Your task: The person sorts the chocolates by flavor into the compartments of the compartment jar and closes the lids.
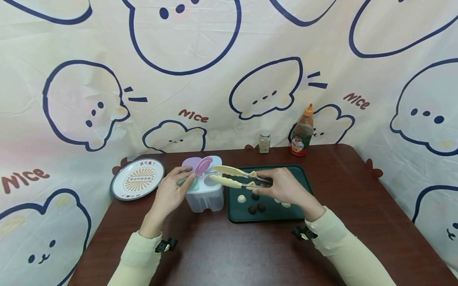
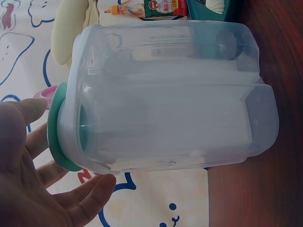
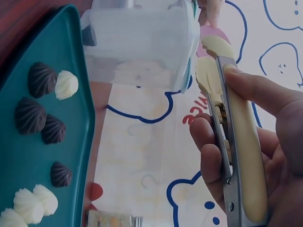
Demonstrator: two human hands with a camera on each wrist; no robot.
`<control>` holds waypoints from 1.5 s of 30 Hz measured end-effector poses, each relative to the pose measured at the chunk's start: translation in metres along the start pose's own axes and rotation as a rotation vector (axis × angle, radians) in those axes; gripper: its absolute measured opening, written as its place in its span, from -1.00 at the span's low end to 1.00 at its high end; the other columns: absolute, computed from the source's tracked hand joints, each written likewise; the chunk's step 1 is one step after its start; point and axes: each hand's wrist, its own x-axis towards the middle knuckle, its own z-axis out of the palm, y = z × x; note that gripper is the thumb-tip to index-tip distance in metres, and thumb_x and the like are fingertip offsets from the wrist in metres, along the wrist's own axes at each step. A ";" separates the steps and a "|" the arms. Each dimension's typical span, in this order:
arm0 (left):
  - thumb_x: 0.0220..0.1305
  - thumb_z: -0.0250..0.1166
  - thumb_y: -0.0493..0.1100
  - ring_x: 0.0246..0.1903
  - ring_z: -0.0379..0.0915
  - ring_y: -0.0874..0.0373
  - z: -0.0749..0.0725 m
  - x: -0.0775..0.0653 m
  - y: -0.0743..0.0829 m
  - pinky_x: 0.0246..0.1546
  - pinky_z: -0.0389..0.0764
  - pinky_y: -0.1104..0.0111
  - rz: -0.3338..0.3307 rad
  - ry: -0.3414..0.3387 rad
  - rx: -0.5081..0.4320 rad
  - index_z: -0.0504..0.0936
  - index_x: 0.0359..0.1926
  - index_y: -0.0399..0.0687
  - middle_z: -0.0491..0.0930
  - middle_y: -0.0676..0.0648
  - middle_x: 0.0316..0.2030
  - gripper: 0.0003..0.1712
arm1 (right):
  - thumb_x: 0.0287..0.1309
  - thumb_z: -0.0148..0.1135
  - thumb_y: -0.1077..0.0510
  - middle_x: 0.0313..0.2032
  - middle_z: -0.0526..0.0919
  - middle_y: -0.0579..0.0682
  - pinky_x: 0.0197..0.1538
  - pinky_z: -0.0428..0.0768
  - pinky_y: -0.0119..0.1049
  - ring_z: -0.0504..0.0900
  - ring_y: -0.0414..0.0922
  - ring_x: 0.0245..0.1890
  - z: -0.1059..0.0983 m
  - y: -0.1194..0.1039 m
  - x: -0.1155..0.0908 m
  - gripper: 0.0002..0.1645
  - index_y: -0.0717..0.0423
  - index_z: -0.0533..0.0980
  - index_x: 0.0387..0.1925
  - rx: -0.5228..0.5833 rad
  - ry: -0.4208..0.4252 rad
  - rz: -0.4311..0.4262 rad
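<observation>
My left hand (image 1: 174,187) pinches a pink round lid (image 1: 203,166) raised at the top of a clear plastic container (image 1: 205,200). The container's top also has purple, blue and green lids; the green lid (image 2: 57,127) is closest to the left fingers. In my right hand (image 1: 286,186) is a pair of cream-coloured tongs (image 1: 230,171), their tips apart over the container's uncovered round opening. A dark piece (image 2: 229,45) shows through the wall near the container's bottom. Swirled dark pieces (image 3: 30,116) and white pieces (image 3: 66,85) lie on the green tray (image 3: 78,156).
The tray stands right beside the container on the brown table (image 1: 200,246). To the left lies a white printed plate (image 1: 137,179). Along the back edge stand a small spice jar (image 1: 264,143) and a sauce bottle (image 1: 302,133), in front of a patterned cloth.
</observation>
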 end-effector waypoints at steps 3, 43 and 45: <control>0.46 0.09 0.22 0.29 0.42 -0.11 0.000 0.000 0.000 0.25 0.40 -0.10 0.002 0.002 -0.001 0.71 0.07 -0.14 0.55 -0.11 0.22 -0.43 | 0.09 0.46 -0.14 -0.57 0.57 -0.21 -0.53 0.30 -0.38 0.40 -0.25 -0.60 -0.004 0.005 -0.003 -0.36 -0.02 0.59 0.19 0.002 0.013 0.005; 0.46 0.09 0.21 0.30 0.40 -0.12 0.000 0.000 -0.001 0.27 0.38 -0.12 -0.004 -0.008 -0.012 0.70 0.09 -0.12 0.54 -0.11 0.24 -0.44 | 0.06 0.48 -0.11 -0.16 0.78 0.07 -0.35 0.43 -0.30 0.53 -0.14 -0.37 -0.015 0.113 -0.029 -0.36 0.17 0.63 0.10 -0.137 0.006 0.169; 0.46 0.09 0.20 0.30 0.40 -0.12 0.000 0.000 -0.001 0.27 0.38 -0.12 -0.004 -0.008 -0.013 0.70 0.09 -0.12 0.54 -0.11 0.24 -0.44 | 0.06 0.47 -0.10 -0.15 0.78 0.08 -0.35 0.43 -0.30 0.54 -0.14 -0.36 -0.014 0.116 -0.030 -0.37 0.17 0.63 0.10 -0.144 -0.005 0.176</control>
